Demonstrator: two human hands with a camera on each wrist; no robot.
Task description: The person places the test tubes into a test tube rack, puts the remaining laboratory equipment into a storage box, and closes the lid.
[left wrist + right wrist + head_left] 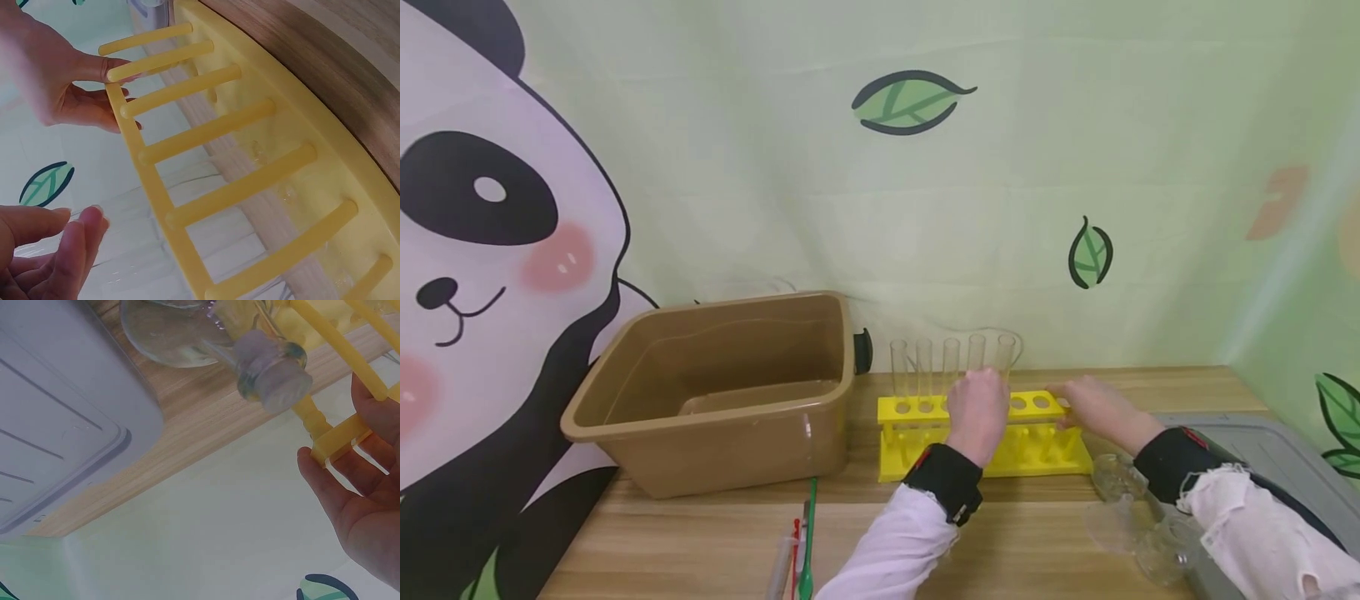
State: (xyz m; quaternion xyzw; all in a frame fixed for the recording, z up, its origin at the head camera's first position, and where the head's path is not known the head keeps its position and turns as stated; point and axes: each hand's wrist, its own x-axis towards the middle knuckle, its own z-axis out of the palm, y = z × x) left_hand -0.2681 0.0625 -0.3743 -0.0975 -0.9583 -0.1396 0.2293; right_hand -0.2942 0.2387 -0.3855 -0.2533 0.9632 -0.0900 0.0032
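A yellow test tube rack point(1037, 468) stands on the table, with several clear test tubes point(924, 367) upright in its left part. My left hand point(977, 412) is in front of the rack's upper plate, beside the tubes. In the left wrist view its thumb and fingers are loosely bent, with a gap and nothing plainly held between them. My right hand point(1097, 408) grips the right end of the upper plate, thumb on one side and fingers on the other in the right wrist view. Clear glass flasks point(275, 375) are near the rack's right end, below my right wrist.
A large brown plastic bin point(737, 450) stands left of the rack. A grey lid-like panel point(1210, 425) lies at the right, partly under my right arm. Near the front edge are a green thin-handled tool point(808, 542), a red stick point(795, 550) and a clear tube point(781, 567). A printed cloth hangs behind.
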